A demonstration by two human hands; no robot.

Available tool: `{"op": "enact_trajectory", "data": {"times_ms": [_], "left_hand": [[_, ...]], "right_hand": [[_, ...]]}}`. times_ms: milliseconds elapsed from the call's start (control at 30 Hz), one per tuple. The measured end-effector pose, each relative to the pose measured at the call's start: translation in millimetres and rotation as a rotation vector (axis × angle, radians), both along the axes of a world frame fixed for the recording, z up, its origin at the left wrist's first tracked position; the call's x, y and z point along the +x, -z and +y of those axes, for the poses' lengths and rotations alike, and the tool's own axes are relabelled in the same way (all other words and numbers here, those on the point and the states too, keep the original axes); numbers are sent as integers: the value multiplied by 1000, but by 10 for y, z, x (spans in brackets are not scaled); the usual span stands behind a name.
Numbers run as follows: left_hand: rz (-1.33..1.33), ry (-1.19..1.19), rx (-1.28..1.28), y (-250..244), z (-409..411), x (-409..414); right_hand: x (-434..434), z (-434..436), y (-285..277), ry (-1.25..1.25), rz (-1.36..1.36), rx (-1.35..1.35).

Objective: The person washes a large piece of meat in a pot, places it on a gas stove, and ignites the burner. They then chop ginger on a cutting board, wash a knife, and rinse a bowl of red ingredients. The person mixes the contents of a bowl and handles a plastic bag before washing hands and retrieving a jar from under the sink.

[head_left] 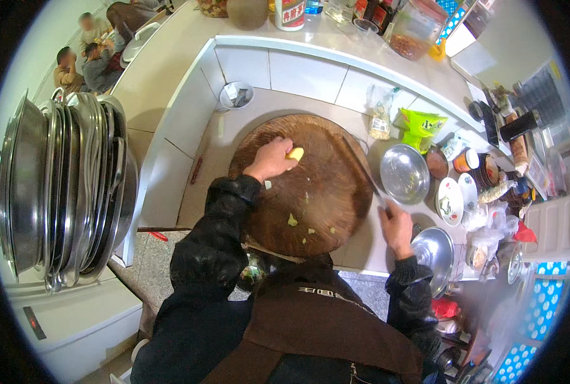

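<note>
A round wooden chopping block (323,192) lies on the tiled counter before me. Over its left part, my left hand (274,158) grips a small pale-yellow piece of food (295,153), perhaps peeled ginger or potato. My right hand (396,225) is at the block's right side, closed around the handle of a knife (361,168). The blade appears nearly edge-on and points away from me along the block's right rim. Pale green scraps (292,220) and smaller bits are scattered on the near half of the block. A whitish piece (267,184) sits beside my left wrist.
Right of the block stand a metal bowl (405,174), a larger metal basin (434,257) and a patterned bowl (449,201). A green packet (421,128) leans at the back. Stacked metal pans (69,192) rise at left. A small bowl (237,96) occupies the back-left corner. People sit beyond.
</note>
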State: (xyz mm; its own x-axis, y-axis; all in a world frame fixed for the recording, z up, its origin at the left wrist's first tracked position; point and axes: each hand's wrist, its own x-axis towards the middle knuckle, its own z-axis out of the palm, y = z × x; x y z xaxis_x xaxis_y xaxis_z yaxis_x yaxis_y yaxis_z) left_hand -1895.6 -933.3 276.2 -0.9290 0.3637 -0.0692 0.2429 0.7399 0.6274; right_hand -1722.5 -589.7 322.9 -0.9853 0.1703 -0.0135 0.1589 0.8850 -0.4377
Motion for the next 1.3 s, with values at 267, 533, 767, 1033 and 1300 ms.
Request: {"op": "enact_trajectory", "data": {"times_ms": [267,533,767,1033,1300], "left_hand": [[1,-354,564,207,-740,666],[-40,-728,658,-524,-1217,832],[138,-351,327,-12,-904,236],[176,-39,332,351,-227,26],[-24,-206,698,212,-331,158]], "right_hand": [[-1112,-323,206,-341,117,158],[-1547,-1121,223,-871,-10,180],[-899,-608,114,-1064,-39,230],[-160,37,112,-755,-25,139],[-29,202,225,-310,-22,218]]}}
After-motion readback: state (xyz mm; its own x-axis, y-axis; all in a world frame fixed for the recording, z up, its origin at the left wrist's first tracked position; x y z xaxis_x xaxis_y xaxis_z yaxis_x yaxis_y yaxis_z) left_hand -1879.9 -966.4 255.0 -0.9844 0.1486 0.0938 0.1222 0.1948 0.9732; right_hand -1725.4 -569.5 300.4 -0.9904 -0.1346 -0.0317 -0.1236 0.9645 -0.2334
